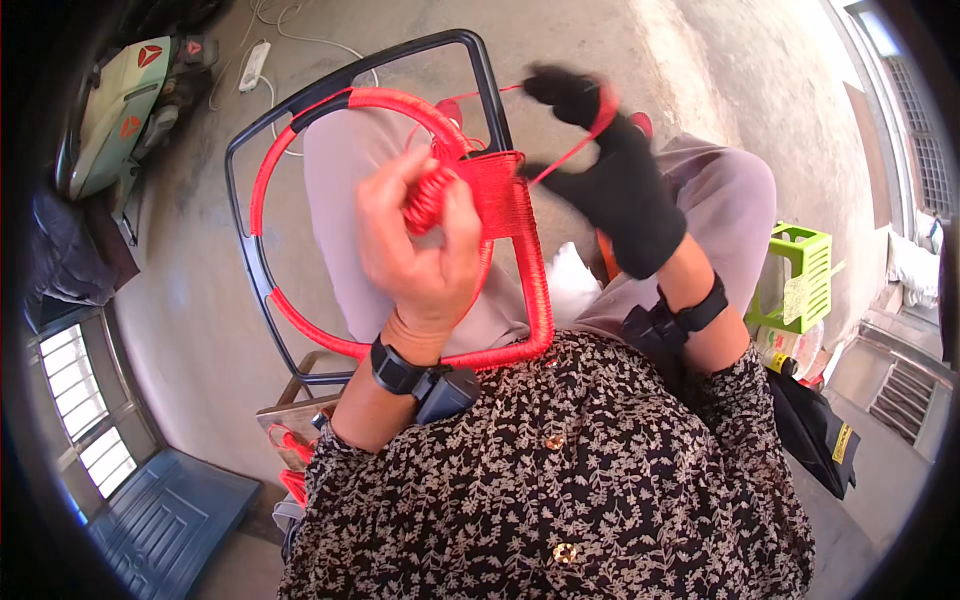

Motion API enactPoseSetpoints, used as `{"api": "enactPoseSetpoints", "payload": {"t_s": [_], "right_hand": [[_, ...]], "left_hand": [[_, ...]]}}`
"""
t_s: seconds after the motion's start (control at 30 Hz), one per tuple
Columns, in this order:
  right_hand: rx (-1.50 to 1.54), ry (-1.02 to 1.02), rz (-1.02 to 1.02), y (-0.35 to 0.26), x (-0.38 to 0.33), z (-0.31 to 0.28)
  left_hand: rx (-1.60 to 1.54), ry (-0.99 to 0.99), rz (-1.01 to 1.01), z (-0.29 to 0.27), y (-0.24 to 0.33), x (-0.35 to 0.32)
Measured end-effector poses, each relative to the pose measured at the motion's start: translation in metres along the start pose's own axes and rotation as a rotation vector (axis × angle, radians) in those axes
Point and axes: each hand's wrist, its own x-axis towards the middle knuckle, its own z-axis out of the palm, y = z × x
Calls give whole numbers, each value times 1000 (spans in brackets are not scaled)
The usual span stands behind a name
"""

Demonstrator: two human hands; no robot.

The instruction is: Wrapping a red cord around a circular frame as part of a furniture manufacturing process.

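A dark metal frame (490, 95) with a round inner ring (258, 195) rests across my lap. Red cord is wound closely over much of the ring, the near side and a flat band (497, 195) at the right. My bare left hand (415, 250) is closed around a bundle of red cord (427, 205), in front of the wrapped band. To the right, my right hand (620, 190), in a black glove, has a strand of red cord (575, 152) drawn over its fingers. That strand leads back to the band. Motion blurs both hands somewhat.
A green plastic stool (805, 275) and a black bag (815, 430) are at the right. More red cord (290, 440) lies at lower left. A scooter (125, 105), a power strip (254, 65) with white cables and a blue panel (175, 515) are to the left.
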Motion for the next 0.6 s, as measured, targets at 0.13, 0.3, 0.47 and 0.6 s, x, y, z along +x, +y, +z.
{"api": "enactPoseSetpoints", "payload": {"t_s": [0.13,0.3,0.47,0.6], "right_hand": [[-99,-228,-341,-17,2,27],[518,170,392,-24,-2,-8],[-298,-144,249,-3,-17,-54],[-877,-160,355,43,-33,-101]], "left_hand": [[-55,-121,298,0,6,0],[-187,18,-123,10,-3,1],[-615,-236,-856,13,-13,2],[-767,-194,-949,14,-19,0]]}}
